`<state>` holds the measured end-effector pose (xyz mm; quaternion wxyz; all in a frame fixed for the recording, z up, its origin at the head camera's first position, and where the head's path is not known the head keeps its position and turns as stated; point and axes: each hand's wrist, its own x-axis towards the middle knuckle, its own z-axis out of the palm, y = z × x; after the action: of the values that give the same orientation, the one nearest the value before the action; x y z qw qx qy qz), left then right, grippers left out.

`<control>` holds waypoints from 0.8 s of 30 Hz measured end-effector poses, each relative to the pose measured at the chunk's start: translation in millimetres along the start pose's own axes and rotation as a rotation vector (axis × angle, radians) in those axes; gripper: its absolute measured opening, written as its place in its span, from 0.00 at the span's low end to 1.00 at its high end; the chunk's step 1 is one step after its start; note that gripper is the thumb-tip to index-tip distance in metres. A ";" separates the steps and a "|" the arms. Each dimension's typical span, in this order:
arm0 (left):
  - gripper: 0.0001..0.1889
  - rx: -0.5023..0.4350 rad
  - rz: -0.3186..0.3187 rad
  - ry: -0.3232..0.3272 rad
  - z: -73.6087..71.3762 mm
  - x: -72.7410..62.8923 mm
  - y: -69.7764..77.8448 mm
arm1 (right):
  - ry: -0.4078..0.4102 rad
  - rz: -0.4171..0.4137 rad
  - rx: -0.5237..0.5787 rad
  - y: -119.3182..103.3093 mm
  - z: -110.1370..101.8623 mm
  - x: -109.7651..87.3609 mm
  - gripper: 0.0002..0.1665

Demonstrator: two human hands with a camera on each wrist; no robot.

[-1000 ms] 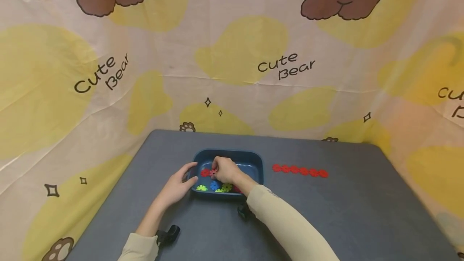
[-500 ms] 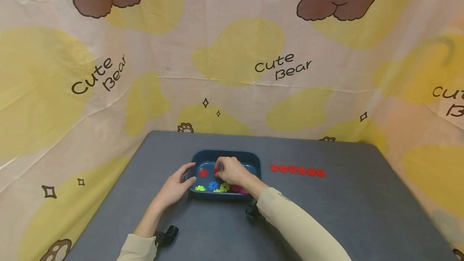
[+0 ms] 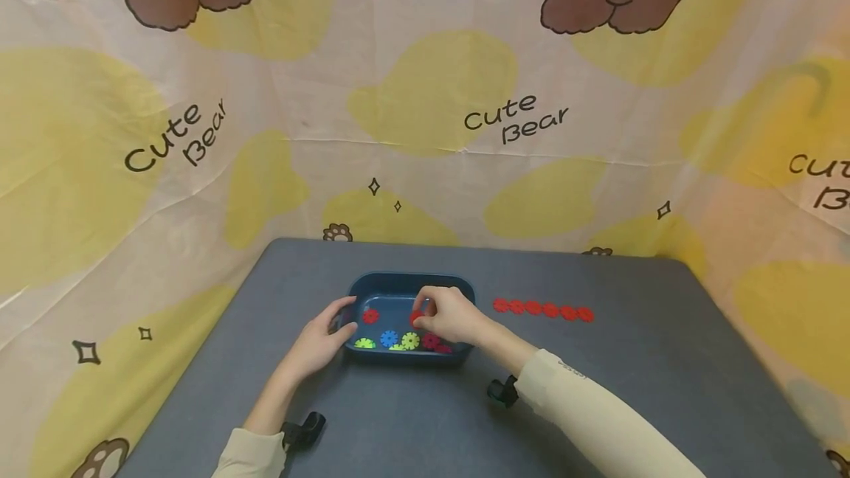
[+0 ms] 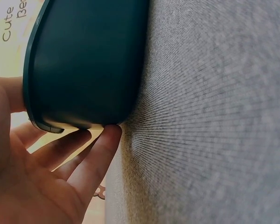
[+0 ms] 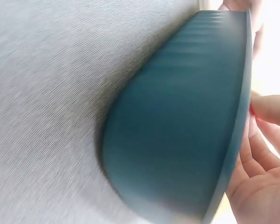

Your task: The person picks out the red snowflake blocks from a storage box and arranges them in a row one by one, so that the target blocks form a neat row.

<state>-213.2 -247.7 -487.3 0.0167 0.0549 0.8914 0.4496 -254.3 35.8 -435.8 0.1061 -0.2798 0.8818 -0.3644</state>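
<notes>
My right hand [image 3: 451, 316] pinches a red toothed plastic disc [image 3: 417, 317] between thumb and fingers, over the right part of the dark blue-green tray [image 3: 412, 276]. In the right wrist view, a sliver of the red disc [image 5: 252, 111] shows at the fingertips just beyond the tray rim. My left hand [image 3: 320, 341] holds the tray's left end. Its thumb lies over the rim and its fingertips touch the outer wall [image 4: 88, 70] in the left wrist view. Inside the tray lie another red disc [image 3: 370, 316], a blue disc [image 3: 389, 338], yellow-green discs [image 3: 410, 341] and dark pink discs [image 3: 430, 341].
Right of the tray, a row of several red discs [image 3: 543, 309] lies on the grey table [image 3: 412, 419]. A patterned cloth [image 3: 425, 94] hangs behind and at the sides. Each wrist wears a black camera mount [image 3: 304, 431].
My right hand has moved rightward inside the tray with the red disc, away from the other red disc at left. More of the dark pink discs shows. My left hand keeps its place on the tray.
</notes>
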 end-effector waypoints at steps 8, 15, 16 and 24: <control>0.28 0.004 -0.006 0.008 0.8 -0.4 0.0 | 0.051 -0.054 0.053 14.2 -20.3 -27.2 0.08; 0.28 0.003 0.009 -0.001 1.3 -0.3 -0.9 | 0.118 -0.038 0.114 34.9 -38.3 -56.1 0.09; 0.28 0.004 0.009 0.000 1.3 -0.2 -1.3 | 0.130 -0.035 0.118 37.8 -40.3 -59.3 0.09; 0.28 0.012 -0.001 0.000 0.3 0.7 -1.0 | 0.206 0.030 0.173 63.6 -57.4 -84.9 0.10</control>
<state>-213.9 -248.0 -488.3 0.0166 0.0545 0.8941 0.4442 -233.5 154.5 -441.0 0.0439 -0.2176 0.8574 -0.4643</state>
